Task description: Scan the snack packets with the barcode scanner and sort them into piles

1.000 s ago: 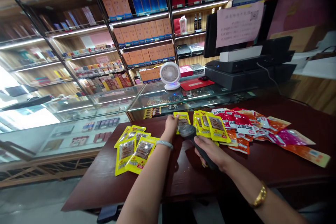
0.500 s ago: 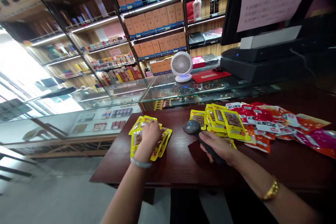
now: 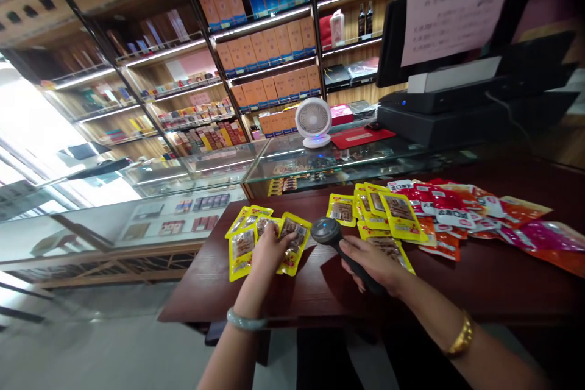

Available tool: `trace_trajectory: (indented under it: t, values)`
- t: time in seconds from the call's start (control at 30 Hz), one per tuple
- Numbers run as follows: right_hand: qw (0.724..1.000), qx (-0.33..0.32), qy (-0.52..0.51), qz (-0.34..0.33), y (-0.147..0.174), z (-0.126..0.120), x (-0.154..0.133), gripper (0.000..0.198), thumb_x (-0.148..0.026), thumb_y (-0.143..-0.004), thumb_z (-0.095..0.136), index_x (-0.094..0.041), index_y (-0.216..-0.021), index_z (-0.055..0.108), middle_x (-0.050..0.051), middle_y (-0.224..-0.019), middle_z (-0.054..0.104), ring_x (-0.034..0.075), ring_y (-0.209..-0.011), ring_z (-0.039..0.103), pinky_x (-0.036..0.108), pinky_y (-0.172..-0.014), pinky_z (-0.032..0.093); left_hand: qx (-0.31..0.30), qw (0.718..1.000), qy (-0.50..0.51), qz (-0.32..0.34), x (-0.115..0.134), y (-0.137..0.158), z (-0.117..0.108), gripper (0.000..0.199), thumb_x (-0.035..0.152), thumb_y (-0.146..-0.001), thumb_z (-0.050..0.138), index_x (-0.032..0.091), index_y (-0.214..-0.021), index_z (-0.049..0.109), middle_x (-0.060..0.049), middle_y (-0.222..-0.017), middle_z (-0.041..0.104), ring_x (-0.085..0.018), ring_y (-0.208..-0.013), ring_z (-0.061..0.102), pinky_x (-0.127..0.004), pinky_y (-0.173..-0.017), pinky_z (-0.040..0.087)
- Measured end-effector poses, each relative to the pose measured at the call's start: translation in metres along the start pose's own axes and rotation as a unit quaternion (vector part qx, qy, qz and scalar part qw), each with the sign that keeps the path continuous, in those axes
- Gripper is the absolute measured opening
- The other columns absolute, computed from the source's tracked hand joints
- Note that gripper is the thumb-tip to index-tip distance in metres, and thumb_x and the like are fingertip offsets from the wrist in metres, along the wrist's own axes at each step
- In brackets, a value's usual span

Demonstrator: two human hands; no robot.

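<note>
My right hand is wrapped round the handle of a black barcode scanner, whose head points left over the dark wooden table. My left hand pinches a yellow snack packet with a clear window showing brown sticks. That packet is tilted up toward the scanner head, apart from it. Under and beside my left hand lie several more yellow packets. A second pile of yellow packets spreads out behind my right hand.
Red and white packets and orange and purple ones are heaped to the right. Behind the table stands a glass display case with a small white fan on it. A black monitor rises at back right.
My left hand has moved slightly right and down, and a yellow packet at its fingers has come up from the left pile toward the scanner. My right hand still holds the scanner.
</note>
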State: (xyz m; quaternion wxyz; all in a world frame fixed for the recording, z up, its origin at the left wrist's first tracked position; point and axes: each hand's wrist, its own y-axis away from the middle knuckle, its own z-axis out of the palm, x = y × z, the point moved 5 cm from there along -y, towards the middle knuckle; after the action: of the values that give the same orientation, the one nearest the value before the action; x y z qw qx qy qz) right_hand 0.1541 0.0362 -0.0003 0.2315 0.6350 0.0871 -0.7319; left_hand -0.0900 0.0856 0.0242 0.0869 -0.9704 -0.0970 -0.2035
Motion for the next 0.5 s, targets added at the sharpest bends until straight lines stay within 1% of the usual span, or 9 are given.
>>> trace_trajectory:
  t: [0.1,0.2,0.33,0.43,0.5]
  values:
    - [1.0,0.012,-0.014,0.0,0.003,-0.002,-0.005,0.053,-0.067,-0.08,0.057,-0.021,-0.106,0.052,-0.01,-0.052,0.052,0.007,-0.029,0.045,0.018,-0.031,0.037,0.019,0.997,0.075,0.024,0.015,0.002,0.013,0.034,0.053,-0.079,0.061,0.024,-0.089,0.046,-0.001,-0.08,0.062,-0.02,-0.075,0.061,-0.026,-0.064,0.036]
    - [0.999,0.017,-0.027,-0.009,0.006,-0.006,-0.006,0.053,-0.067,-0.079,0.057,-0.021,-0.104,0.051,-0.01,-0.052,0.051,0.006,-0.029,0.044,0.017,-0.03,0.037,0.027,0.993,0.109,0.033,0.024,0.003,0.023,0.032,0.049,-0.079,0.062,0.024,-0.089,0.046,-0.001,-0.083,0.062,-0.02,-0.077,0.06,-0.027,-0.065,0.037]
    - [0.998,0.039,-0.035,-0.021,0.01,-0.015,-0.002,0.05,-0.068,-0.08,0.056,-0.022,-0.096,0.05,-0.011,-0.051,0.05,0.006,-0.028,0.043,0.017,-0.03,0.037,0.022,0.988,0.15,0.018,0.032,-0.002,0.034,0.03,0.046,-0.08,0.062,0.023,-0.09,0.047,-0.002,-0.081,0.062,-0.021,-0.078,0.061,-0.028,-0.066,0.039]
    - [0.996,0.07,-0.044,-0.026,0.013,-0.023,0.003,0.05,-0.069,-0.079,0.056,-0.022,-0.094,0.049,-0.01,-0.052,0.052,0.006,-0.028,0.043,0.018,-0.03,0.04,0.007,0.978,0.207,-0.003,0.044,-0.011,0.049,0.026,0.036,-0.08,0.064,0.02,-0.094,0.049,-0.005,-0.084,0.064,-0.019,-0.078,0.062,-0.027,-0.068,0.042]
    - [0.994,0.091,-0.056,-0.029,0.015,-0.026,0.006,0.05,-0.069,-0.079,0.056,-0.022,-0.094,0.049,-0.01,-0.053,0.052,0.006,-0.029,0.043,0.019,-0.031,0.041,-0.012,0.965,0.261,-0.013,0.059,-0.018,0.064,0.025,0.027,-0.081,0.063,0.017,-0.1,0.05,-0.007,-0.089,0.066,-0.018,-0.079,0.064,-0.026,-0.069,0.045]
